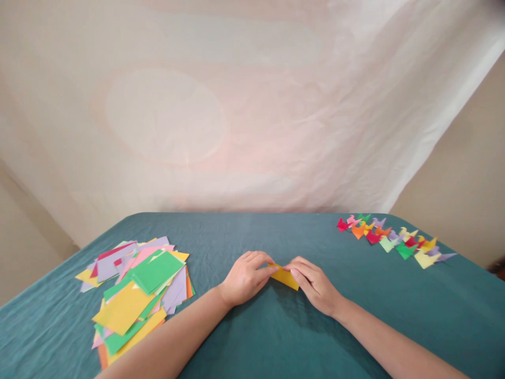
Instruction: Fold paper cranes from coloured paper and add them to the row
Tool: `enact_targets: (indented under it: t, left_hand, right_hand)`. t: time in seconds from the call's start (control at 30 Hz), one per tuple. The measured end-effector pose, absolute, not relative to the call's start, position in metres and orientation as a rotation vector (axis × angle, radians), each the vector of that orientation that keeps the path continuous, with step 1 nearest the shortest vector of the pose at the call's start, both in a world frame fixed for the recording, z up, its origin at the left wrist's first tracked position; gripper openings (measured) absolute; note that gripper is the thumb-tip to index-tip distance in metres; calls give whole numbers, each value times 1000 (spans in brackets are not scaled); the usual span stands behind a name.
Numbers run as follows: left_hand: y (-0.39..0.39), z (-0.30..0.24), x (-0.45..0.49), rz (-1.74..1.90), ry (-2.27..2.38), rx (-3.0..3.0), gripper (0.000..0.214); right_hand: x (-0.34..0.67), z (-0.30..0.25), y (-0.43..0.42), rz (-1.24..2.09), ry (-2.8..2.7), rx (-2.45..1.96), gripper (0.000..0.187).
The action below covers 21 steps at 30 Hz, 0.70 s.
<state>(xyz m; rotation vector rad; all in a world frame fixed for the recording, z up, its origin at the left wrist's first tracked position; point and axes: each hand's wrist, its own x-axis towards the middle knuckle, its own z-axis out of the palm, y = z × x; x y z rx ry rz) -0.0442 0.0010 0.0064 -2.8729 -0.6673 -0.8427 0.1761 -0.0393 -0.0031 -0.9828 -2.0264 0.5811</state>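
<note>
- My L hand point(246, 276): thumb + fingertips pinching the upper-L end of the yellow paper point(287, 279); other fingers curled in, back of hand up.
- My R hand point(315, 287): thumb + forefinger pinching the same piece along its far edge, toward the R end. Undersides of both pinches hidden, so can't tell exactly how each finger sits beneath.
- Key relation: paper sits right btwn the two grips, at 3 o'clock from L hand, abt 9–10 o'clock from R. Both hands touch it, so neither is nearer.
- Its long axis runs approx 10 to 4 o'clock, slanting toward me on the R; fingertips from both sides nearly meet at the far edge.
- Look of it: bright yellow, narrow, straight-edged strip; prob. folded, but no. of layers too small to tell. Shadow on the cloth at its 6 o'clock; can't tell if its near edge touches down.
- At 9 o'clock, well apart: loose paper pile point(157, 272), overlapping sheets in green, yellow, purple, pink, orange etc., w/ my L forearm passing just beside it.
- At 2–3 o'clock, well apart: paper birds point(405, 250) in slanting rows, multi-col.
- Under it all: dark teal tablecloth point(252, 342). At 12 o'clock, beyond the table: pale hanging sheet point(252, 116), creased.
</note>
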Motion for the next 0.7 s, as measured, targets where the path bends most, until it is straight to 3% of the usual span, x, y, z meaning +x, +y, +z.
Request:
enact_targets:
  t: [0.7]
  left_hand:
    - [1,8,-43,-776,-743,-2832,19]
  right_hand:
    - [184,-8,-30,584,-1974,-1112,34]
